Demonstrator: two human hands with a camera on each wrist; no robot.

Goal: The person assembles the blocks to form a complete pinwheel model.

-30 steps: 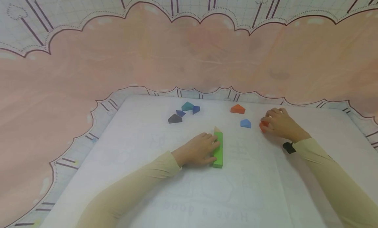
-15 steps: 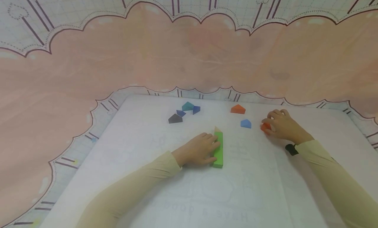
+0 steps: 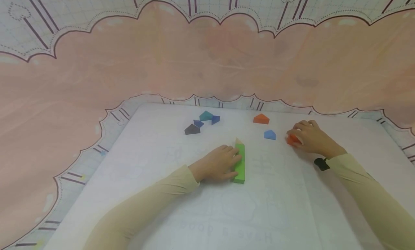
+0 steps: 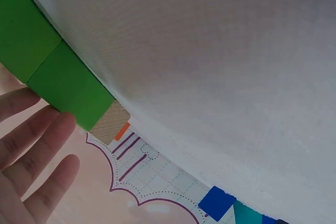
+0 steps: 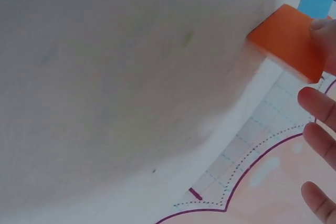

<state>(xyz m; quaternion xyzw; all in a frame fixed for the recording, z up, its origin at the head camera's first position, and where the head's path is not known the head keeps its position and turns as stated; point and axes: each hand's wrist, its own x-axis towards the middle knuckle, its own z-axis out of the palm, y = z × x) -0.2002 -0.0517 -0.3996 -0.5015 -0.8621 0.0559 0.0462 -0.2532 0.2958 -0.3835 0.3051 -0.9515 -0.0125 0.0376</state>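
Observation:
Two green blocks (image 3: 240, 167) lie end to end on the white tabletop, with a wood-coloured pointed piece (image 3: 239, 141) at their far end. My left hand (image 3: 217, 165) rests against their left side; in the left wrist view its fairly straight fingers (image 4: 52, 140) reach the green edge. Over to the right, my right hand (image 3: 309, 137) pinches an orange block (image 5: 291, 43) between thumb and finger. Its other fingers stay spread apart, off the block. In the head view that block is partly hidden behind the fingers. A light blue pentagonal block (image 3: 270, 134) lies just left of it.
Farther back lies another orange block (image 3: 261, 119). A teal block (image 3: 206, 115), a dark grey block (image 3: 192, 129) and two dark blue blocks (image 3: 215, 119) form a loose group at back left. The white table (image 3: 146, 142) ends at a patterned cloth (image 3: 207, 62) behind.
My right hand has shifted slightly right and nearer to me, with the orange block turning a little in its fingers. The left hand and green blocks stay as they were.

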